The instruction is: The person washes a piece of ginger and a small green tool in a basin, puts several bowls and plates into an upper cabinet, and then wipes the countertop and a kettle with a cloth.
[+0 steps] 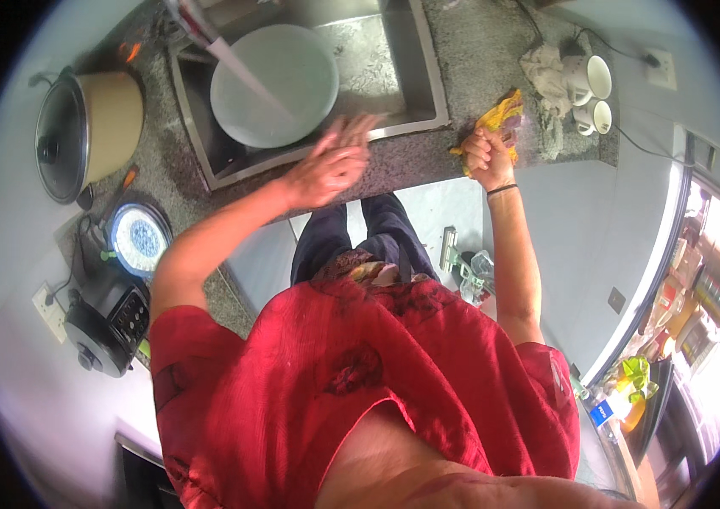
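Observation:
Inside the steel sink (434, 95) a large pale round dish (309, 70) is tilted under the stream of water (249, 75) from the tap. My left hand (338, 162), blurred by motion, is over the sink's front rim with its fingers stretched out. It holds nothing and is just below and to the right of the dish. On the granite counter right of the sink, my right hand (487, 156) is closed on a bunched yellow and purple cloth (505, 118). Part of that cloth is hidden under the fingers.
Two white mugs (591, 79) and a crumpled pale cloth (546, 73) stand at the counter's right end. A beige pot (112, 108) with a dark lid is left of the sink. Nearer are a blue-and-white plate (142, 238) and a black lidded appliance (105, 331) with a cord.

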Available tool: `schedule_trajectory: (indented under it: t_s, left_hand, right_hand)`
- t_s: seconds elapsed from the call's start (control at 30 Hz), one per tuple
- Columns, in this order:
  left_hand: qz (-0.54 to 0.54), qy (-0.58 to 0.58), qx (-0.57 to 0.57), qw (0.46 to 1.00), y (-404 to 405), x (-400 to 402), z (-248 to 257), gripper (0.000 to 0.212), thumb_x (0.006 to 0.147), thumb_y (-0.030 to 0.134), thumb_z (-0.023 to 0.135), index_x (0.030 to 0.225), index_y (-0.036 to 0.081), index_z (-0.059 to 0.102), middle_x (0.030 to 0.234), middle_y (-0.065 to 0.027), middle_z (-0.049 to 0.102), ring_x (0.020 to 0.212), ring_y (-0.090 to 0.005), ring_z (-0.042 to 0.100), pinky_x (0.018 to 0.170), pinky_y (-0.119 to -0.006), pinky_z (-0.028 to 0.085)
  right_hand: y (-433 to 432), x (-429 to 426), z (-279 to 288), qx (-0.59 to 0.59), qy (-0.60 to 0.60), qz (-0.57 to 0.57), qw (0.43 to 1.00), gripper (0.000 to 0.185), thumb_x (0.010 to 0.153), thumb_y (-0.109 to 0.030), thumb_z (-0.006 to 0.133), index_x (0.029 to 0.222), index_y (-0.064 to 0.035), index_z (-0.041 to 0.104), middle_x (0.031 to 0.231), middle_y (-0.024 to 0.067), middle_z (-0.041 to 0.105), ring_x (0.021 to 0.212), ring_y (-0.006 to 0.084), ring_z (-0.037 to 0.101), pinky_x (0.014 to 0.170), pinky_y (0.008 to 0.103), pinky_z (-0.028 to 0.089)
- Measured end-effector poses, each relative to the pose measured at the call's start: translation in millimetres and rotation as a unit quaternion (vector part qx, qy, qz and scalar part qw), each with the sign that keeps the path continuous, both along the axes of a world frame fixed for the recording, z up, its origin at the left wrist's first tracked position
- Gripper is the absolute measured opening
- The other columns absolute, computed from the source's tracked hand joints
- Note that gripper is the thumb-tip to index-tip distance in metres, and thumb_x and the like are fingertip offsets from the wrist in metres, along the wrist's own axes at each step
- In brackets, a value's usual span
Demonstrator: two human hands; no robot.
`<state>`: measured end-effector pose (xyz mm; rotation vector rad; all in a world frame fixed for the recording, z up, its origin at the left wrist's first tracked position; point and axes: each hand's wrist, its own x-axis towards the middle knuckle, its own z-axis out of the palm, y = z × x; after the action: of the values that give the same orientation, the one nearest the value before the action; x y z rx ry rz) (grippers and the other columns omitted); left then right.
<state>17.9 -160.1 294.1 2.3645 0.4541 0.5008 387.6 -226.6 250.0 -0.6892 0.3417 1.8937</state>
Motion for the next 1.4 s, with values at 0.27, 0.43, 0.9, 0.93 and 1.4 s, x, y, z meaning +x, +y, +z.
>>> schedule_trajectory:
  t_s: [0.27,0.43,0.9,0.93,1.4]
  left_hand:
    - [-0.074,0.216,-0.102,0.968,22.9,-198.6,20.2,0.013,0.086,0.010,0.053,0.095,0.002,0.059,0.127,-0.0144,0.053,0.124,-0.0336,0.044,0.106,-0.048,0.032]
    - [0.156,0.223,0.006,0.962,57.9,-225.1,3.1,0.024,0.090,0.022,0.050,0.083,0.000,0.058,0.095,-0.0167,0.062,0.082,-0.0306,0.059,0.074,-0.039,0.047]
    - [0.387,-0.265,-0.717,0.515,101.2,-68.4,-110.0,0.025,0.093,0.013,0.044,0.102,-0.004,0.061,0.093,-0.0179,0.065,0.080,-0.0267,0.065,0.067,-0.039,0.056]
    - [0.420,-0.272,-0.713,0.491,97.5,-68.7,-122.2,0.025,0.093,0.013,0.045,0.104,-0.004,0.060,0.097,-0.0179,0.064,0.083,-0.0270,0.065,0.067,-0.040,0.057]
    - [0.403,-0.280,-0.772,0.404,82.1,-89.2,-192.0,0.025,0.091,0.020,0.051,0.108,0.004,0.061,0.098,-0.0137,0.064,0.088,-0.0272,0.062,0.071,-0.041,0.053]
  right_hand:
    - [0.4,-9.2,-1.5,0.018,-0.017,-0.004,1.000,0.013,0.093,-0.015,0.051,0.086,-0.0054,0.055,0.063,-0.0042,0.038,0.049,0.0062,0.033,0.039,0.0202,0.026]
    - [27.3,-67.2,26.7,0.022,0.033,0.055,0.998,0.013,0.094,-0.015,0.051,0.085,-0.0053,0.053,0.062,-0.0049,0.034,0.049,0.0057,0.031,0.039,0.0199,0.024]
    - [165.5,-291.8,-92.3,-0.041,-0.136,0.162,0.976,0.010,0.088,-0.012,0.050,0.081,-0.0064,0.054,0.070,0.0052,0.053,0.055,0.0161,0.048,0.046,0.0261,0.038]
    - [166.1,-311.0,-104.9,-0.060,-0.183,0.149,0.970,0.010,0.088,-0.013,0.051,0.085,-0.0056,0.057,0.075,0.0067,0.057,0.060,0.0182,0.052,0.048,0.0283,0.041]
    - [200.7,-325.4,-124.6,0.303,-0.680,0.612,0.265,0.045,0.058,-0.028,0.079,0.094,-0.0030,0.068,0.097,0.0202,0.067,0.089,0.0343,0.065,0.078,0.0411,0.051]
